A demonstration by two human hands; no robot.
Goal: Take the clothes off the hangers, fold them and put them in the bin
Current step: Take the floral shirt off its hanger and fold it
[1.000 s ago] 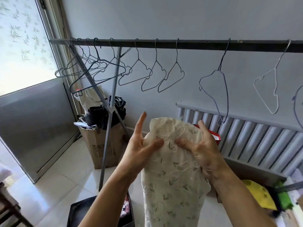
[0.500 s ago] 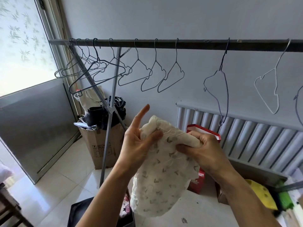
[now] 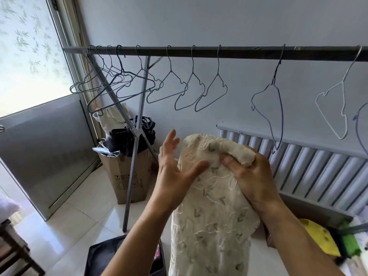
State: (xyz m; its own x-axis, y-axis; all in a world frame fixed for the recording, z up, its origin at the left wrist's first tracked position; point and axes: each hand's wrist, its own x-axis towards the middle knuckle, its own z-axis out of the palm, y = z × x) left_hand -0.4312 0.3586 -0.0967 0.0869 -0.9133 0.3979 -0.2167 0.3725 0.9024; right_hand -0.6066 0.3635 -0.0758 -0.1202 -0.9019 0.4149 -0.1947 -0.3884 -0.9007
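While my right hand (image 3: pixel 253 177) clamps the bunched top of the cream embroidered garment (image 3: pixel 215 212), my left hand (image 3: pixel 175 174) lies open against its side, fingers straight and thumb on the cloth. It hangs in mid-air near the black bin (image 3: pixel 103 259). With only one hand gripping, I judge the loose lower half could fall out of its fold.

Ahead of me is a plain pale-grey wall (image 3: pixel 239 20), a white ribbed radiator (image 3: pixel 322 172) low along it at my right. At my left, daylight glows through a leaf-patterned frosted window (image 3: pixel 25 52) above a grey panel (image 3: pixel 43 152). Glossy pale floor tiles (image 3: pixel 83 212) reflect it.
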